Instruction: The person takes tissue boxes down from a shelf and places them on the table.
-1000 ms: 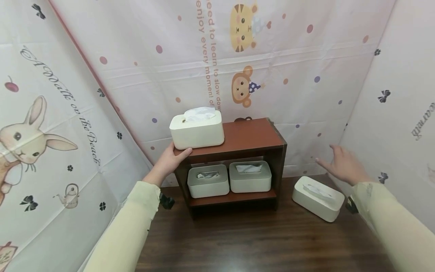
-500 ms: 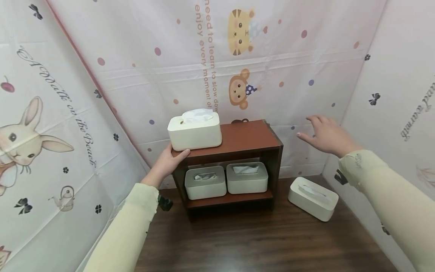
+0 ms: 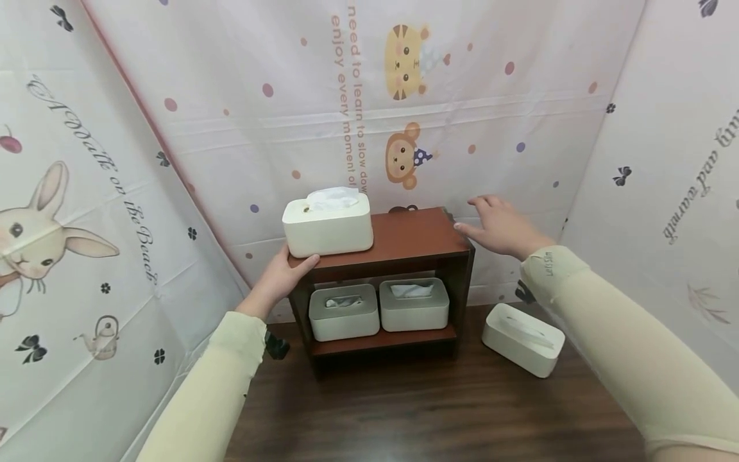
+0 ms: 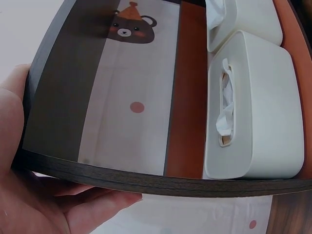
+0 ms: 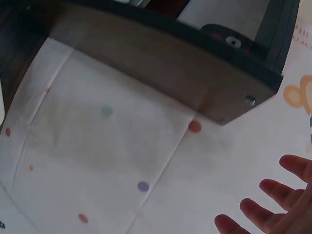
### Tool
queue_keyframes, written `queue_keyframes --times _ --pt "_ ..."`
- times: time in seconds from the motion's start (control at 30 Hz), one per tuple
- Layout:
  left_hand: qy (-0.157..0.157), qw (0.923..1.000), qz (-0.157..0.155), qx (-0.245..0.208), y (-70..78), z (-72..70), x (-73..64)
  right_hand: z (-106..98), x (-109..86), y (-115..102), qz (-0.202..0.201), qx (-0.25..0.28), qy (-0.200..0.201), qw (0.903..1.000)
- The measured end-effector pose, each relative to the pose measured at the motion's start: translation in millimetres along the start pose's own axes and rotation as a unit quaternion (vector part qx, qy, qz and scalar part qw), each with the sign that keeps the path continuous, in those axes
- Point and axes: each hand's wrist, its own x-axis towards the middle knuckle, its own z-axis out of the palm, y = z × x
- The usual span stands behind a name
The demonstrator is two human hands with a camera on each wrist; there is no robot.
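Observation:
My left hand (image 3: pixel 278 279) grips the upper left corner of a small brown two-tier shelf (image 3: pixel 418 232), its thumb on the front edge. In the left wrist view, the fingers reach around the outside of the shelf's side panel (image 4: pixel 122 180). A white tissue box (image 3: pixel 330 236) stands on the shelf top, just above that thumb. Two grey-topped tissue boxes, one left (image 3: pixel 344 323) and one right (image 3: pixel 414 314), sit side by side on the lower tier. My right hand (image 3: pixel 501 226), fingers spread and holding nothing, hovers by the shelf's upper right end.
Another white tissue box (image 3: pixel 522 346) lies at an angle on the dark wooden table (image 3: pixel 392 410), right of the shelf. Printed cloth walls (image 3: pixel 277 141) close in the back and both sides.
My right hand has risen from above the tissue box on the table and moved left to the shelf's right end. The left hand keeps its place on the shelf corner.

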Motion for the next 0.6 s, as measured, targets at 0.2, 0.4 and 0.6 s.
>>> queue_keyframes --times 0.2,0.4,0.6 --pt "-0.001 1.0000 -0.002 0.001 1.7 0.1 0.4 5.3 14.5 -19.4 0.003 0.016 -0.005 0.9999" --pt "0.002 1.0000 -0.006 -0.004 0.0 -0.4 0.4 20.9 29.3 -32.7 0.000 0.011 -0.019 0.9998" --pt "0.003 1.0000 -0.007 -0.002 0.7 -0.2 0.0 35.3 39.1 -39.6 -0.004 0.013 -0.037 0.9992"
